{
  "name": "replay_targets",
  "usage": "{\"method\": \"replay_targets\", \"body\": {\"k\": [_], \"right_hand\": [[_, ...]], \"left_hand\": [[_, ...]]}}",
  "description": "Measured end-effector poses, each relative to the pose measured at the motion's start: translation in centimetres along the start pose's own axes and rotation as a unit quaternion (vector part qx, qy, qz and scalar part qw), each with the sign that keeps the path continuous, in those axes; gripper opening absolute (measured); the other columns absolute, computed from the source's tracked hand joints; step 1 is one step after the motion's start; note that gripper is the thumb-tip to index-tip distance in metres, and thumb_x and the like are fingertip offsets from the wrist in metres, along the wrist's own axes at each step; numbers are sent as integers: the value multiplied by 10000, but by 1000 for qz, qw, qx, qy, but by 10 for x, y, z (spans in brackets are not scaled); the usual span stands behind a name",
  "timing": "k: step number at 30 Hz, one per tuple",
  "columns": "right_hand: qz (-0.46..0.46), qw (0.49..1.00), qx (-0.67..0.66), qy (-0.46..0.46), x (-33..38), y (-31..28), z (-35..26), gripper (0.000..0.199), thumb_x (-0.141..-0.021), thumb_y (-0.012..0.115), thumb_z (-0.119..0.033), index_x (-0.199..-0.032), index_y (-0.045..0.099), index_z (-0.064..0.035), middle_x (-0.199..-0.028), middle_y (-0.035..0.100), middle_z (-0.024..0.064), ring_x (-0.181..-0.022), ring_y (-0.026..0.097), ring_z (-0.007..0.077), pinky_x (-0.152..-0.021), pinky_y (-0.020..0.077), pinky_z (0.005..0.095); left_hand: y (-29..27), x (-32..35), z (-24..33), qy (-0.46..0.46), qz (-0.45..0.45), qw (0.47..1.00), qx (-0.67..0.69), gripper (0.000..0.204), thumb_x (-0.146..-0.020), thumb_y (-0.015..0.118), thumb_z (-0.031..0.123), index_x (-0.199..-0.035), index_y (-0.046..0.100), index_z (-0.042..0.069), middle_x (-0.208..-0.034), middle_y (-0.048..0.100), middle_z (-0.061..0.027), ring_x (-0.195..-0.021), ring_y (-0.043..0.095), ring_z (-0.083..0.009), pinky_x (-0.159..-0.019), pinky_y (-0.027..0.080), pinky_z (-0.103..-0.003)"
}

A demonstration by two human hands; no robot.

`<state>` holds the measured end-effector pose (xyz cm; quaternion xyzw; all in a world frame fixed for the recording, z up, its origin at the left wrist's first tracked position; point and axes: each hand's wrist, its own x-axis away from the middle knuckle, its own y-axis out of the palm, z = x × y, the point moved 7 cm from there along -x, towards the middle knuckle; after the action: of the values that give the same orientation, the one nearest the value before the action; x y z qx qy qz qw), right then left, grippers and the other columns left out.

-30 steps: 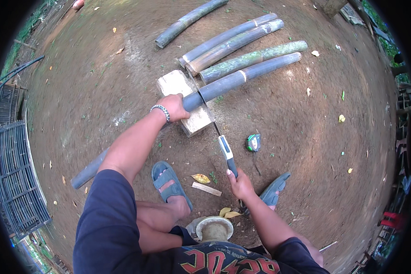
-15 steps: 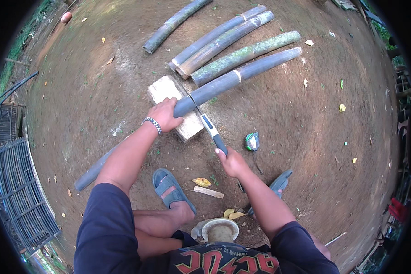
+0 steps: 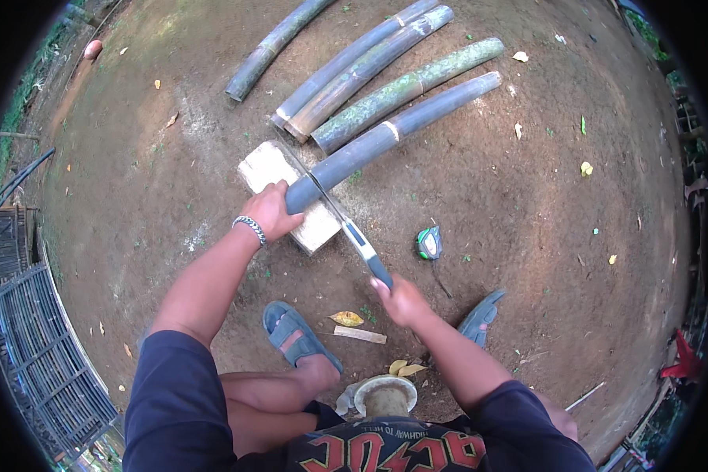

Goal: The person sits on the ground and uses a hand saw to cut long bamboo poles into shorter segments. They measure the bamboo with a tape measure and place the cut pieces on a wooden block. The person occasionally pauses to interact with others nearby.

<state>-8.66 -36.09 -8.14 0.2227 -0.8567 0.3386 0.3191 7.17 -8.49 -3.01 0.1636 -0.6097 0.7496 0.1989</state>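
My left hand (image 3: 269,211) grips the near end of a dark grey bamboo pole (image 3: 362,153), which rests slantwise across a pale rectangular block (image 3: 318,228). My right hand (image 3: 401,300) is closed round the handle of a handsaw (image 3: 360,240). The saw's blade crosses the pole just beyond my left fingers, and its far part reaches past the pole over the block. Whether the pole runs on beneath my left forearm is hidden.
Several bamboo poles (image 3: 407,90) lie on the dirt ahead. A green and black tape measure (image 3: 429,243) sits right of the saw. Near my sandalled feet are a flat wood strip (image 3: 359,335) and yellow leaves (image 3: 347,318). A slatted bamboo panel (image 3: 51,346) stands at left.
My right hand and the saw have shifted slightly down, toward me. The pole piece seen before beside my left forearm is now hidden. The whole view has shifted a little.
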Motion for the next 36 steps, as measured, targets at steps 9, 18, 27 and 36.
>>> {"method": "replay_targets", "body": {"k": [9,18,27,36], "right_hand": [[-17,1000,17,13,-30,-10,-14,614,-1005,515,-569,-1156,603,20,-1018,687,303,-1016,662,473,-874,510,525],[-31,999,8,15,-9,-1,27,638,-997,516,-589,-1147,621,22,-1016,686,300,-1006,661,473,-888,506,517],[-31,999,14,22,59,11,87,644,-991,523,-593,-1121,621,30,-1010,686,310,-1003,668,475,-878,513,525],[-64,998,2,10,21,-2,21,631,-1001,504,-585,-1160,605,18,-1039,689,296,-1024,662,468,-885,513,522]], "left_hand": [[-2,1,5,7,16,1000,4,621,-793,730,391,-1232,555,-11,-1209,619,-277,-1118,641,-418,-1004,506,-465],[-7,5,7,-1,4,1000,11,634,-782,756,395,-1231,559,-7,-1216,625,-278,-1131,637,-419,-1009,501,-467],[0,5,-3,-6,16,1000,8,645,-783,756,383,-1256,553,-5,-1231,627,-268,-1137,636,-412,-1008,501,-455],[-8,0,-6,9,-5,1000,5,661,-774,752,380,-1274,555,-4,-1228,627,-266,-1131,638,-412,-1009,505,-451]]}}
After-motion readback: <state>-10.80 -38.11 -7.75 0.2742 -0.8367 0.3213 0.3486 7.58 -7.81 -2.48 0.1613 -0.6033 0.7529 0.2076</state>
